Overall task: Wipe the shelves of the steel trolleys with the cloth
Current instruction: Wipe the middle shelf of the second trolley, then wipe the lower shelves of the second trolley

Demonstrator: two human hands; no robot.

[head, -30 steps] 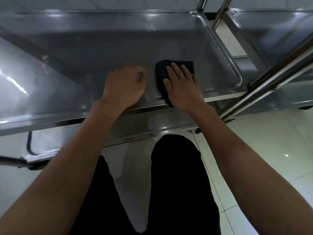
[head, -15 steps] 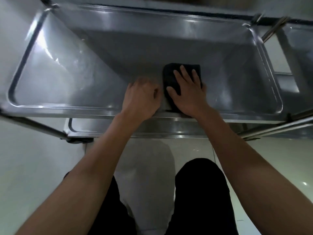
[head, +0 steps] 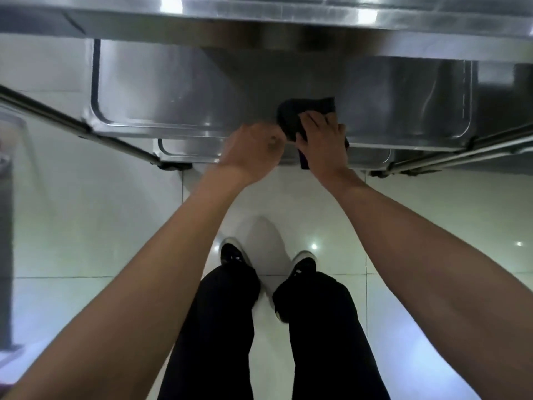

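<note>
Pale shiny floor tiles [head: 95, 226] spread out under the person, who stands in black trousers and dark shoes. On the far left stands a grey post-like thing, too blurred to name. Next comes the shiny steel trolley [head: 121, 145] with its slanted round legs. Its middle steel shelf [head: 161, 99] is a shallow tray with a raised rim, and a lower steel shelf [head: 184, 147] peeks out beneath it. A higher steel shelf [head: 259, 21] runs across the top of the view.

The left hand [head: 253, 153] sits over the near rim of the middle shelf. Its fingers [head: 268, 138] are curled in, and I cannot tell if they grip the rim or only rest there. Just to its right, the right hand [head: 323, 142] presses on the dark folded cloth [head: 305, 111]. Its fingers look bent over the cloth, pinching part of it, and one corner hangs down over the rim. The cloth lies on the middle shelf, near the front edge and a bit right of the middle.

This looks like the wiping step on the middle shelf. To do it well, I think the cloth should be spread flat under the palm, not bunched up. Push it in long, even rows from one side to the other. Go right into the rounded corners, where dirt likes to hide. The left hand can hold the trolley so it does not roll away.
</note>
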